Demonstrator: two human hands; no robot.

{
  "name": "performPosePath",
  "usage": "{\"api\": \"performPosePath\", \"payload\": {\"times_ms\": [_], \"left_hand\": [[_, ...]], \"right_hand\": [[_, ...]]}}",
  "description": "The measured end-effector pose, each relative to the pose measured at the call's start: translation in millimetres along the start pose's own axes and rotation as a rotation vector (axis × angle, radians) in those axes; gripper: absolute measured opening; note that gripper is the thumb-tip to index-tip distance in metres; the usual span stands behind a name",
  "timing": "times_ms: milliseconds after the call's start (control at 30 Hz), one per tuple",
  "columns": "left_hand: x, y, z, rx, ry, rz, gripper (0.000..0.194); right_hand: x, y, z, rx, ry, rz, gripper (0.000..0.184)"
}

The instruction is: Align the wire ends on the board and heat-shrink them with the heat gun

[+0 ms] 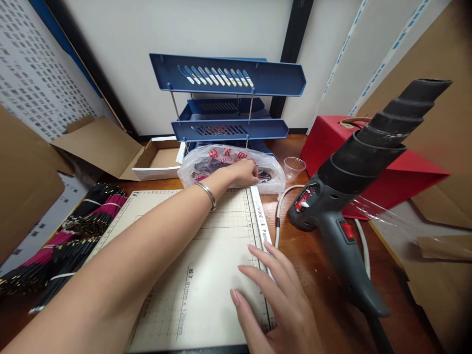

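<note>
My left hand [246,172] reaches forward into the mouth of a clear plastic bag [232,153] with red print. Its fingers are curled, and their tips are hidden, so what they hold does not show. Small dark and pink pieces lie inside the bag. Below the bag is a cream paper trimmer board [214,295] with printed grid lines and a ruled edge. Over the right side of that board, my right hand [280,295] is spread with fingers apart, holding nothing.
Black and pink wire bundles [92,211] lie left, near an opened cardboard box [155,162]. A blue tiered tray [228,73] stands behind. To the right are a clear plastic cup [294,168], a heat gun [339,216] pointing up, and a red box [391,182].
</note>
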State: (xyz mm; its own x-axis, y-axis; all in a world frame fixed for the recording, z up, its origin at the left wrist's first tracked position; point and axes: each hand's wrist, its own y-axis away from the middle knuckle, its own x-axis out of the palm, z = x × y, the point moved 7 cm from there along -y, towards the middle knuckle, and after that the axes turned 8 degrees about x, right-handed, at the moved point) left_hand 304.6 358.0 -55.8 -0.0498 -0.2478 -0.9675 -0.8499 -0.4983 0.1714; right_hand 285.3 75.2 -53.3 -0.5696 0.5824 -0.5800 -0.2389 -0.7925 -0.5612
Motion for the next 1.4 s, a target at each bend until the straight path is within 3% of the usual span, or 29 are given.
{"api": "performPosePath", "payload": {"times_ms": [233, 433, 967, 1400], "left_hand": [[-3.4, 0, 3, -0.009, -0.040, -0.113, 0.017], [-11.4, -2, 13, -0.105, -0.098, -0.223, 0.018], [-7.1, -13, 2, -0.105, -0.156, -0.137, 0.021], [-4.7, -11, 4, -0.110, -0.148, -0.124, 0.026]], "right_hand": [[-1, 2, -1, 0.011, 0.005, -0.002, 0.018], [-1, 2, 0, 0.001, 0.010, 0.004, 0.018], [-2, 0, 2, -0.055, 0.052, 0.013, 0.020], [1, 2, 1, 0.006, 0.011, 0.004, 0.016]]}}
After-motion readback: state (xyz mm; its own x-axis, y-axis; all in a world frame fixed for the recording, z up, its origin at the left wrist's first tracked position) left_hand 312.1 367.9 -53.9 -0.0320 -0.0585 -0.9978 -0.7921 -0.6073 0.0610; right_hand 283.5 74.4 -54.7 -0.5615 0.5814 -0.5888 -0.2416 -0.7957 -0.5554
